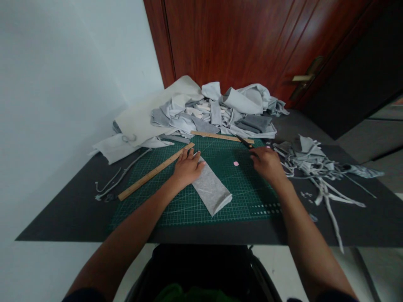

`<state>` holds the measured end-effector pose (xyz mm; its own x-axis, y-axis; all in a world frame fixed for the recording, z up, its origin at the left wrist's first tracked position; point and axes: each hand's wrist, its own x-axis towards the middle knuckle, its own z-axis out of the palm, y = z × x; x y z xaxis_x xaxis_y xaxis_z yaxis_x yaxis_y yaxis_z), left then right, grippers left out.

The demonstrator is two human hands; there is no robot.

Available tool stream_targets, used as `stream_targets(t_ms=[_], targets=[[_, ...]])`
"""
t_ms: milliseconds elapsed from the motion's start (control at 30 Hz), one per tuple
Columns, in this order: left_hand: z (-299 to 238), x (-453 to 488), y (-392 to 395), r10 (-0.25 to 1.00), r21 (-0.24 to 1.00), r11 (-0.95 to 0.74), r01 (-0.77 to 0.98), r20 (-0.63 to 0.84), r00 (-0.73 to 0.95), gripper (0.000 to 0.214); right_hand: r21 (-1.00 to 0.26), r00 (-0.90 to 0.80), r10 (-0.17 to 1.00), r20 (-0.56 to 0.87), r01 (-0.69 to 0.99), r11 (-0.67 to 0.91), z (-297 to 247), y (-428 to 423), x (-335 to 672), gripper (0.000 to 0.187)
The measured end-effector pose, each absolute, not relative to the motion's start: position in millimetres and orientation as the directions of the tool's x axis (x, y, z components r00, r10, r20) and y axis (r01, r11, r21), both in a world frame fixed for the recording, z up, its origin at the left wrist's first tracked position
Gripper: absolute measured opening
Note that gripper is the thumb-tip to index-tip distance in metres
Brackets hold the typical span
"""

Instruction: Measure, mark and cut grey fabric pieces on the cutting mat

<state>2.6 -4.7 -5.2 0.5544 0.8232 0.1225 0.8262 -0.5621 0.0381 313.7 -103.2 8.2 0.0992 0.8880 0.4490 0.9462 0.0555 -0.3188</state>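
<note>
My left hand [188, 167] lies flat with fingers spread on the upper end of a folded grey cloth strip [211, 188]. The strip rests at a slant on a green cutting mat [176, 209], its layered end toward me. A wooden ruler [154, 173] lies just left of that hand. On the right, my right hand [267, 162] has its fingers curled at the handle end of dark scissors [244, 141]. The blades point away to the upper left, by a second wooden ruler [220, 136]. A small pink piece [236, 163] sits on the mat between my hands.
A heap of grey and white cloth [214, 111] covers the back of the dark table [78, 218]. Tangled fabric scraps [310, 157] lie at the right, and thin strips [121, 178] at the left. A wooden door [226, 42] stands behind; a white wall [78, 75] borders the left.
</note>
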Motion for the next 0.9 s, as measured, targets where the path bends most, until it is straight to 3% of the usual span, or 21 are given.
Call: stream_targets(t_ms=[67,167,233,333,567,667,767,833,900], targets=[[-5.1,2.4,-4.2,0.84,0.02,-0.529,0.848,0.153,0.521,0.061,-0.501,-0.038,0.903,0.429,0.822,0.272,14.4,-105.6,278.6,0.024],[-6.5,0.7,-1.9,0.866,0.021,-0.472,0.881,0.196,0.459,0.061,-0.653,-0.206,0.954,0.216,0.696,0.298,14.1,-112.3,230.0,0.021],[-8.4,-0.8,0.1,0.884,0.045,-0.434,0.9,0.216,0.415,0.062,-0.569,-0.184,0.974,0.131,0.791,0.226,9.8,-117.1,209.7,0.02],[-11.7,-2.5,1.7,0.898,0.081,-0.4,0.913,0.23,0.374,0.061,-0.416,-0.103,0.988,0.111,0.898,0.14,4.5,-121.5,203.0,0.027],[-6.8,-2.6,-8.6,0.853,0.074,-0.431,0.899,0.358,0.38,0.061,-0.499,-0.171,0.983,-0.066,0.859,0.116,6.6,-122.9,236.9,0.031],[-3.3,-0.2,-15.2,0.73,0.067,-0.632,0.772,0.387,0.564,0.066,-0.517,-0.205,0.977,-0.063,0.844,0.144,4.6,-122.2,241.8,0.029],[-6.5,4.7,-22.4,0.466,0.1,-0.884,0.457,0.278,0.84,0.062,-0.539,-0.217,0.975,-0.04,0.827,0.162,0.0,-119.7,242.5,0.03],[-10.2,8.4,-28.0,0.3,0.157,-0.95,0.268,0.231,0.926,0.05,-0.564,-0.214,0.976,-0.027,0.81,0.162,-2.8,-117.3,243.9,0.032],[-11.9,11.4,-33.5,0.251,0.207,-0.958,0.2,0.26,0.932,0.037,-0.596,-0.226,0.974,-0.027,0.785,0.166,-4.4,-115.0,246.6,0.032]])
